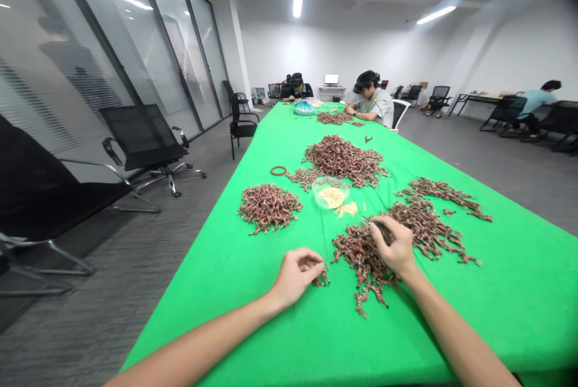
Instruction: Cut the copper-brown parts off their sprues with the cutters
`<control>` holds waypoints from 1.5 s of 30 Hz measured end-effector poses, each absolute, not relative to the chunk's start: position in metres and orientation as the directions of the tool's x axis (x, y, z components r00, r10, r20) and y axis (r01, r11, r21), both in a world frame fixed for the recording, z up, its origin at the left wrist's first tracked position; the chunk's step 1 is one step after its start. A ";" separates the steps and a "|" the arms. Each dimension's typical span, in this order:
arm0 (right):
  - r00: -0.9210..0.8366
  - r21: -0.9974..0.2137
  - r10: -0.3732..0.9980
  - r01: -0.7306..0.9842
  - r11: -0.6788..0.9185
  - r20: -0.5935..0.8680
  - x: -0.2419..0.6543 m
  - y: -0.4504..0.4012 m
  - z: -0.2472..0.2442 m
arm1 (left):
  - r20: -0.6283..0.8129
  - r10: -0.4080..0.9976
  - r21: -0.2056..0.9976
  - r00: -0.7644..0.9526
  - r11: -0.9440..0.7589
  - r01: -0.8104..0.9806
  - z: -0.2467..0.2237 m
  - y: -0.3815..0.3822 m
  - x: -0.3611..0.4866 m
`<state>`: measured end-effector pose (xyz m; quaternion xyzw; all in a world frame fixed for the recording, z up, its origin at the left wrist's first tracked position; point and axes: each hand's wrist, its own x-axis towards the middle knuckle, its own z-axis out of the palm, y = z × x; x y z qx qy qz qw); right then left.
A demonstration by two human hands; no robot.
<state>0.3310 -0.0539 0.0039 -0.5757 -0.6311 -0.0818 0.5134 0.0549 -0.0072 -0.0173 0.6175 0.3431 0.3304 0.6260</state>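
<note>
My left hand [298, 275] is closed over the green cloth, its fingertips at a small brown figure [322, 279] with thin, leg-like ends. My right hand [395, 244] pinches a thin metallic tool, likely tweezers [365, 221], whose tip points toward the bowl. Under and beside that hand spreads a near pile of similar brown figures [361, 254]. Just beyond it stands a clear round bowl [318, 195] with small pale yellow bits inside. More pale bits [347, 209] lie loose on the cloth beside the bowl. My fingers partly hide what each hand holds.
Further piles of brown figures lie at left [270, 207], at centre [344, 159] and at right [424, 227]. A brown ring [279, 170] lies near the left edge of the green tablecloth [235, 303]. Two people sit at the far end. Office chairs [139, 137] stand along the left.
</note>
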 end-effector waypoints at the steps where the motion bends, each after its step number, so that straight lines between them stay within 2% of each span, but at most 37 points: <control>1: 0.189 -0.488 0.640 0.809 0.329 0.745 0.331 -0.054 0.005 | -0.021 0.836 1.000 0.548 0.015 0.015 -0.018 -0.007 0.055; 13: 0.247 -0.478 0.606 0.841 0.254 0.756 0.343 -0.056 0.009 | -0.010 0.825 1.000 0.565 0.010 0.003 -0.021 -0.005 0.060; 25: 0.223 -0.474 0.619 0.837 0.275 0.753 0.344 -0.057 0.014 | -0.021 0.836 1.000 0.548 0.018 0.011 -0.018 -0.005 0.061; 29: 0.218 -0.468 0.614 0.838 0.280 0.759 0.344 -0.058 0.016 | 0.050 0.885 0.999 0.463 -0.049 -0.014 -0.020 -0.005 0.059; 34: 0.234 -0.477 0.625 0.842 0.252 0.745 0.345 -0.060 0.017 | 0.163 0.924 0.981 0.345 -0.190 0.045 -0.010 0.022 0.049; 37: 0.259 -0.491 0.626 0.841 0.229 0.735 0.348 -0.061 0.016 | 0.253 0.939 0.955 0.234 -0.282 0.096 0.005 0.062 0.040; 40: 0.276 -0.500 0.616 0.837 0.223 0.738 0.352 -0.060 0.013 | 0.334 0.913 0.894 0.232 -0.385 0.230 0.025 0.113 0.032; 42: 0.281 -0.502 0.609 0.835 0.226 0.742 0.356 -0.059 0.011 | 0.381 0.886 0.799 0.264 -0.460 0.388 0.037 0.146 0.029; 45: 0.286 -0.501 0.601 0.835 0.225 0.746 0.361 -0.058 0.008 | 0.459 0.869 0.613 0.185 -0.461 0.642 0.048 0.175 0.034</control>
